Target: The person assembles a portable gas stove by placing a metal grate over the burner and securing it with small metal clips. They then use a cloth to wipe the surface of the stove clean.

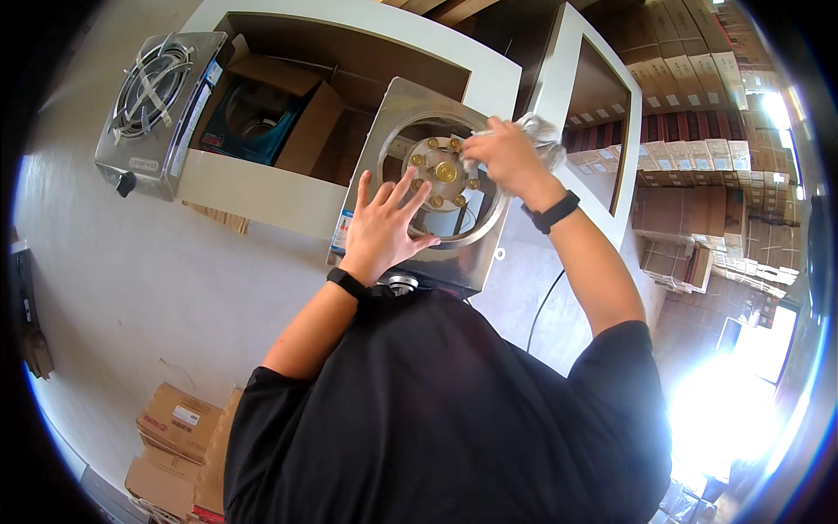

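counter (489, 65): stove (467, 262) stands near me, a second stove (157, 105) far left | my left hand (381, 223) spread flat on its top | right hand (506, 157) pinching cloth (546, 135) at the burner (443, 171); wiping looks underway, rest of the ring left.

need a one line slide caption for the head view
Left hand lies flat on a steel single-burner stove while the right hand presses a cloth near its brass burner.
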Demonstrator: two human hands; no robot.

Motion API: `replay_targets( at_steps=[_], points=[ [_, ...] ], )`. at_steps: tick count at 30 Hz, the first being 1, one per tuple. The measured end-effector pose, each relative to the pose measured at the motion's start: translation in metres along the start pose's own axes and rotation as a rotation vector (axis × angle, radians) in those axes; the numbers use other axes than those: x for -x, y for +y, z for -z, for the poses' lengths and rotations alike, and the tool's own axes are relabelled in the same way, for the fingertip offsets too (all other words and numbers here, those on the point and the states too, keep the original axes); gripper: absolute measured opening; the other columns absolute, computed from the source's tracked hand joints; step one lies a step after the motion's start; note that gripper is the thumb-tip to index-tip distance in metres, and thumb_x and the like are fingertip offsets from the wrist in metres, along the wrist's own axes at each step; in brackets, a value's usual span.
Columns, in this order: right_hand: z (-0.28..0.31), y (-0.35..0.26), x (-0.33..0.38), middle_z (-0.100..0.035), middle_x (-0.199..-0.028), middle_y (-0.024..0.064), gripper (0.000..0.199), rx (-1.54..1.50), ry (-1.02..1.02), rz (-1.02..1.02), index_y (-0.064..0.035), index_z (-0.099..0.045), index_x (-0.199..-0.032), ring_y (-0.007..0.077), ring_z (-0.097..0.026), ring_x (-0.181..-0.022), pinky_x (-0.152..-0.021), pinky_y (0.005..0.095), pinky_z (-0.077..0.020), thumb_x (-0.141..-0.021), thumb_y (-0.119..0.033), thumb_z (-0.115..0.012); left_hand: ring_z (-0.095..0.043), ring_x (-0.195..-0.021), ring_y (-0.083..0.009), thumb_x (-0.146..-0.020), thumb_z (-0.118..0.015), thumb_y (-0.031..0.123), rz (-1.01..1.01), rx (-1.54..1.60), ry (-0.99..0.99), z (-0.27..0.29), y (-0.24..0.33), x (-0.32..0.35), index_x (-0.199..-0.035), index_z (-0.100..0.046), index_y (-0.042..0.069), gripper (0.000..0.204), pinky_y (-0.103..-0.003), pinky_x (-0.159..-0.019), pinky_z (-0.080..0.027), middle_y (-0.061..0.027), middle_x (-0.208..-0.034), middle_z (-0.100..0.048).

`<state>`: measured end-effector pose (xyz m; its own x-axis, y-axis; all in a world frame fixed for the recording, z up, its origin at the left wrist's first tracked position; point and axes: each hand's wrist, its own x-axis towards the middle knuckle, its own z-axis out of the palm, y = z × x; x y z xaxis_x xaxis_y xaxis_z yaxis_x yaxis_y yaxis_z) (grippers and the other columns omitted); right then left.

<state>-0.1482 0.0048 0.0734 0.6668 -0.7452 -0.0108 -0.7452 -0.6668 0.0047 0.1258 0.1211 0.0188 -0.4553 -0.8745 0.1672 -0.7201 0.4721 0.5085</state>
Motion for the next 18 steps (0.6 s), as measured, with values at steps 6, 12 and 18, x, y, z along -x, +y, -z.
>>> replay_targets(
  at_steps=[6, 12, 18],
  points=[
    [-0.005, -0.006, -0.007, -0.077, -0.102, -0.0023, 0.026, -0.034, 0.125, -0.087, -0.0135, -0.081, -0.097, 0.0297, -0.061, -0.095, -0.082, 0.0416, -0.0511, -0.082, -0.006, -0.062, -0.058, -0.127, -0.0239, -0.078, -0.082, 0.059, 0.007, -0.008, -0.017, 0.006, 0.001, -0.001, -0.148, -0.059, 0.018, 0.085, -0.061, -0.127, -0.021, -0.0062, -0.16, -0.047],
    [-0.002, 0.003, -0.007, -0.077, -0.11, -0.002, 0.031, -0.111, -0.051, -0.059, -0.0122, -0.081, -0.104, 0.027, -0.061, -0.096, -0.086, 0.0397, -0.0524, -0.08, -0.003, -0.063, -0.058, -0.127, -0.0242, -0.079, -0.081, 0.06, -0.015, -0.003, 0.012, 0.004, 0.0, 0.0, -0.148, -0.058, 0.017, 0.085, -0.061, -0.126, -0.021, -0.008, -0.159, -0.048],
    [0.001, -0.019, -0.022, -0.077, -0.111, -0.0035, 0.034, -0.004, 0.128, -0.068, -0.0136, -0.079, -0.107, 0.0263, -0.062, -0.099, -0.086, 0.038, -0.0524, -0.078, -0.002, -0.065, -0.058, -0.126, -0.0241, -0.08, -0.08, 0.061, -0.017, -0.005, 0.011, 0.001, -0.002, 0.0, -0.148, -0.057, 0.017, 0.084, -0.062, -0.126, -0.021, -0.0079, -0.157, -0.05]
  ],
)
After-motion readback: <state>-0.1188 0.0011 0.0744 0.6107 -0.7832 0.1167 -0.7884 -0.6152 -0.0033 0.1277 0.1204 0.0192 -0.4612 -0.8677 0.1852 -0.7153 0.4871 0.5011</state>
